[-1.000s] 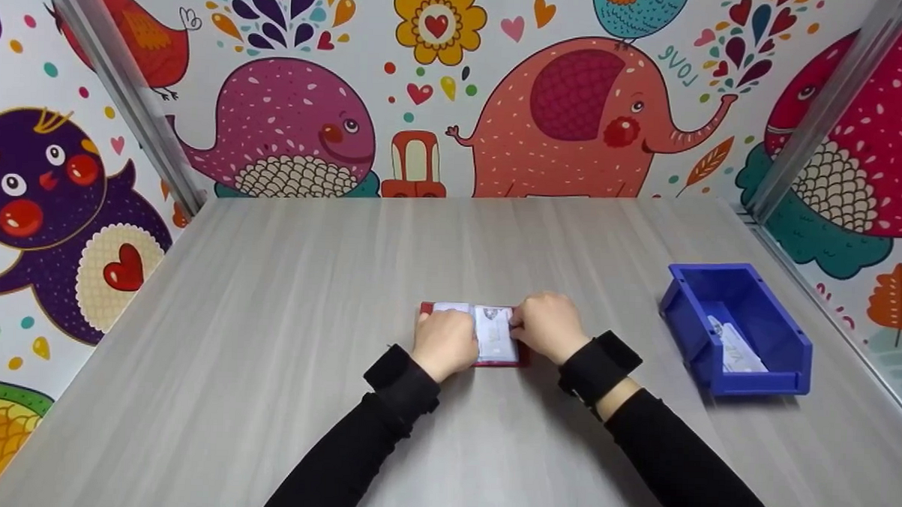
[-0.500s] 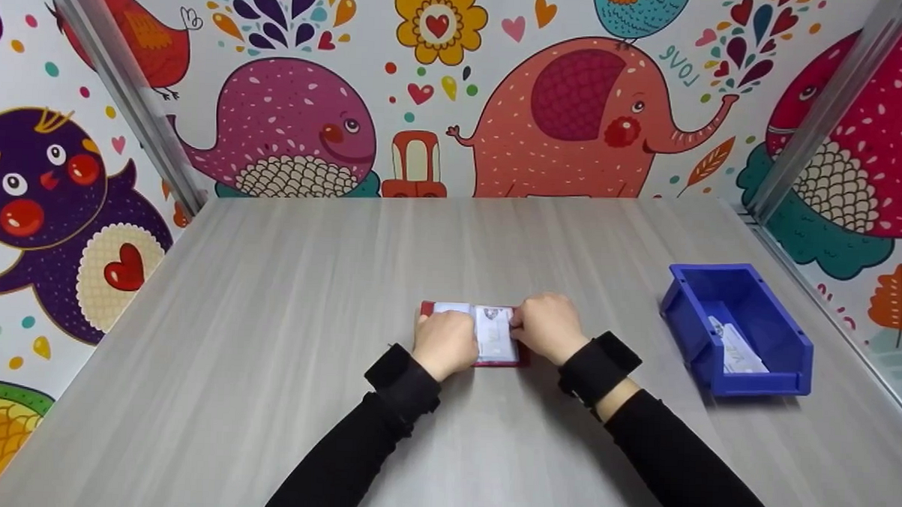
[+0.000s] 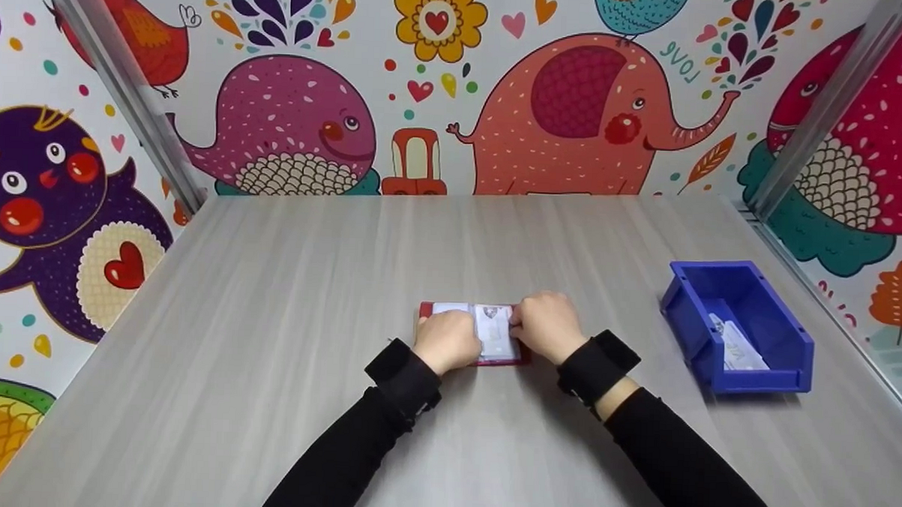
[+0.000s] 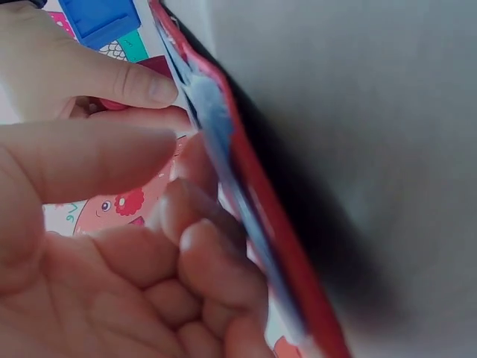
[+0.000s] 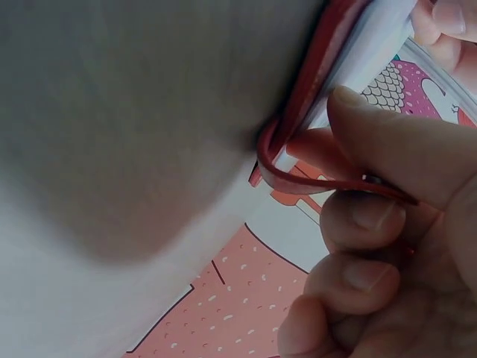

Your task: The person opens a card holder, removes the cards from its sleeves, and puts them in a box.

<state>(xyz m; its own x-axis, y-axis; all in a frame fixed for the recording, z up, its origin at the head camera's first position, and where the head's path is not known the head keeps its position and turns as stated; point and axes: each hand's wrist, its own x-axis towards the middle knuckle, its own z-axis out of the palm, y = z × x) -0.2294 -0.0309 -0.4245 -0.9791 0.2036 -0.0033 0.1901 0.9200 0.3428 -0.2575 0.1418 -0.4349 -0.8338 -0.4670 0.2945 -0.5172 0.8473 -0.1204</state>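
Observation:
A small red card holder (image 3: 426, 310) lies open on the table in the head view, with pale cards under clear sleeves (image 3: 495, 334). Over its left page is my left hand (image 3: 448, 340), fingers curled; the left wrist view shows thumb and forefinger (image 4: 112, 160) at the sleeve's edge, the other fingertips bent against the pages. My right hand (image 3: 547, 326) grips the right edge. In the right wrist view its thumb lies along the pages, and a curved red strap (image 5: 298, 183) runs between its fingers. The left hand hides much of the left page in the head view.
A blue bin (image 3: 762, 381) stands to the right on the table, with several white cards (image 3: 740, 348) inside. Printed wall panels (image 3: 426, 95) enclose the back and sides of the table (image 3: 292, 278), with metal posts at the corners.
My left hand has shifted very slightly right over the pages. The right hand keeps its grip on the right edge, and the bin stays where it was.

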